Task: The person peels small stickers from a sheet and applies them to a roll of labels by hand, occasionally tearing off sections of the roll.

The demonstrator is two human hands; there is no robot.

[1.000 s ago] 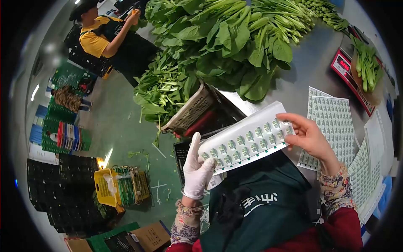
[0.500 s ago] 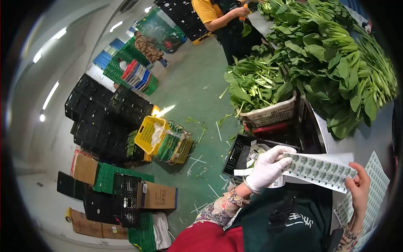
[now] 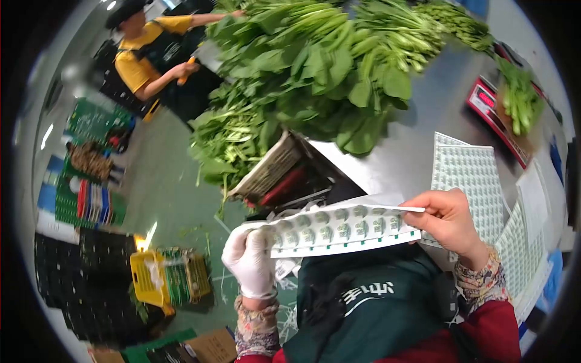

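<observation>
A strip of round green stickers (image 3: pixel 345 228) is stretched between my two hands in front of the apron. My left hand (image 3: pixel 249 257), in a white glove, is closed on the strip's left end. The bare right hand (image 3: pixel 446 221) pinches its right end between thumb and fingers. Sheets of similar stickers (image 3: pixel 467 181) lie on the metal table to the right of the strip. More sheets (image 3: pixel 521 242) overlap nearer the table's right side.
Leafy greens (image 3: pixel 315 66) are heaped on the metal table (image 3: pixel 417 115). A crate (image 3: pixel 269 166) of greens stands left. A red scale (image 3: pixel 496 121) bears a bunch (image 3: pixel 519 100). A co-worker (image 3: pixel 160 60) holds an orange-handled tool. Yellow basket (image 3: pixel 148 278) on the floor.
The view has swung right, bringing the scale and more of the table into sight. The strip is now held more level and faces the camera, with both hands still on it.
</observation>
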